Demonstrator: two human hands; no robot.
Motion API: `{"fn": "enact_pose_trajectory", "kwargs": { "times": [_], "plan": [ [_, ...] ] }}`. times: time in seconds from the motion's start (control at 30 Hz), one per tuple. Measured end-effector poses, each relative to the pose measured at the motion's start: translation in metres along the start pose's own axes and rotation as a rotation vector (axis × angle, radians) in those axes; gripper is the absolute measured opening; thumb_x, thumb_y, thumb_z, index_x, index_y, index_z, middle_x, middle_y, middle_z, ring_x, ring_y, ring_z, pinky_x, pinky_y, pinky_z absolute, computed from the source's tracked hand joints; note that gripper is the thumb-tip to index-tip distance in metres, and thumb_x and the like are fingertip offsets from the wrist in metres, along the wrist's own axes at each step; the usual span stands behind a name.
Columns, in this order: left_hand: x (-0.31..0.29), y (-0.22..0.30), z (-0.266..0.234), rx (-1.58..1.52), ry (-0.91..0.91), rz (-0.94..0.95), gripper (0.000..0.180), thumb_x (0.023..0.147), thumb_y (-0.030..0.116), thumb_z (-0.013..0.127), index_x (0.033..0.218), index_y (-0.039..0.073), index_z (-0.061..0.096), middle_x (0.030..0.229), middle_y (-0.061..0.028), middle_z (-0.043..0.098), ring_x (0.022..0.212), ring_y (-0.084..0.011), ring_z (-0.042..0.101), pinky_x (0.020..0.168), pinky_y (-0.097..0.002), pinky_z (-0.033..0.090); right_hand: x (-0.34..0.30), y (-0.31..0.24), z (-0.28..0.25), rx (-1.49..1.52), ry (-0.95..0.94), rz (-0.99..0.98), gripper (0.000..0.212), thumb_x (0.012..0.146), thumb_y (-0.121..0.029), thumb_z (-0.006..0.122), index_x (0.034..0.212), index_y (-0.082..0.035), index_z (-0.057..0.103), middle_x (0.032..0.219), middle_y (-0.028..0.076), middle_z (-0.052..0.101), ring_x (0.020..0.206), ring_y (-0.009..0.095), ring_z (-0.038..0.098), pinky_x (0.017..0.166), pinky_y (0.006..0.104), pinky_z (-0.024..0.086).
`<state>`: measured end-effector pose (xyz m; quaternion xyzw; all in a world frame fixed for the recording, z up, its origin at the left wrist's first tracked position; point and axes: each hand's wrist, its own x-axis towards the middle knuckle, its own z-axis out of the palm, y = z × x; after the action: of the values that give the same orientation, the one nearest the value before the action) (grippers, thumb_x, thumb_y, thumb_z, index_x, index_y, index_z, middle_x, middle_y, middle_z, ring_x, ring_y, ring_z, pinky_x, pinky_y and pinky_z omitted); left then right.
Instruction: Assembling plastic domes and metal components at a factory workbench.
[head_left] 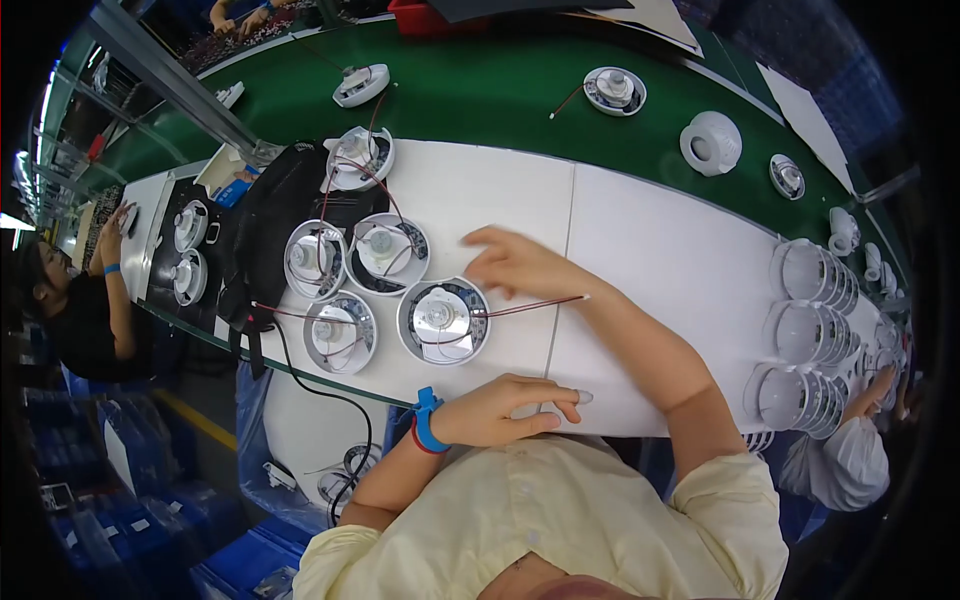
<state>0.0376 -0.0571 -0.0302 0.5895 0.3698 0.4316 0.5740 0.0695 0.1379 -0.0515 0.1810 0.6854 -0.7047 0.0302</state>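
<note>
My right hand reaches over the white tabletop, its fingers apart, slightly blurred and holding nothing. Just left of it sits an open round white housing with a circuit board, a silvery plate, a clear dome and red-black wires. One pair of those wires extends right, toward my right forearm. My left hand rests at the near table edge, palm down with fingers loosely stretched and a pale cover on one fingertip. A blue wrist strap circles that wrist. Similar housings cluster at the left, with another nearer me.
A green conveyor belt beyond the table carries scattered housings and a white dome cover. Stacked clear-white cups stand at the right. A black bag lies left, beside a metal post. Co-workers sit at both sides.
</note>
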Motion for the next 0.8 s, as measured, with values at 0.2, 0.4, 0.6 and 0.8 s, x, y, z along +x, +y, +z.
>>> {"fn": "enact_pose_trajectory", "kwargs": {
  "times": [0.2,0.4,0.6,0.8],
  "plan": [
    [-0.010,-0.008,0.011,-0.015,0.062,-0.026,0.034,0.095,0.004,0.054,0.129,0.001,0.057,0.107,-0.0130,0.069,0.100,-0.0264,0.066,0.089,-0.0364,0.050,0.017,-0.018,-0.010,-0.121,-0.273,0.194,0.045,0.092,-0.020,0.064,0.131,0.000,0.055,0.093,0.010,0.067,0.067,0.014,0.065,0.060,0.0248,0.053],
    [0.022,-0.003,0.024,0.854,0.979,0.246,0.027,0.084,0.005,0.067,0.110,0.001,0.065,0.110,-0.0133,0.066,0.105,-0.0334,0.063,0.097,-0.0403,0.046,-0.076,0.036,-0.028,0.420,0.344,0.006,0.052,0.093,-0.012,0.062,0.140,0.000,0.045,0.089,0.010,0.066,0.071,0.015,0.066,0.065,0.0258,0.055],
    [0.090,-0.018,0.013,1.134,0.214,0.721,0.025,0.071,0.013,0.074,0.095,0.011,0.068,0.096,-0.0039,0.064,0.091,-0.0265,0.061,0.089,-0.0402,0.049,-0.145,0.078,0.022,0.515,0.562,-0.126,0.060,0.094,-0.014,0.061,0.147,-0.007,0.036,0.105,0.007,0.063,0.093,0.014,0.062,0.079,0.0273,0.052],
    [0.087,-0.019,0.029,1.003,0.349,0.354,0.024,0.076,0.004,0.064,0.098,0.011,0.069,0.095,-0.0052,0.062,0.081,-0.0219,0.060,0.069,-0.0317,0.049,-0.231,0.062,-0.071,-0.945,1.340,-0.209,0.045,0.088,-0.018,0.070,0.128,-0.004,0.056,0.125,0.019,0.058,0.122,0.033,0.052,0.105,0.0413,0.040]
  ]
}}
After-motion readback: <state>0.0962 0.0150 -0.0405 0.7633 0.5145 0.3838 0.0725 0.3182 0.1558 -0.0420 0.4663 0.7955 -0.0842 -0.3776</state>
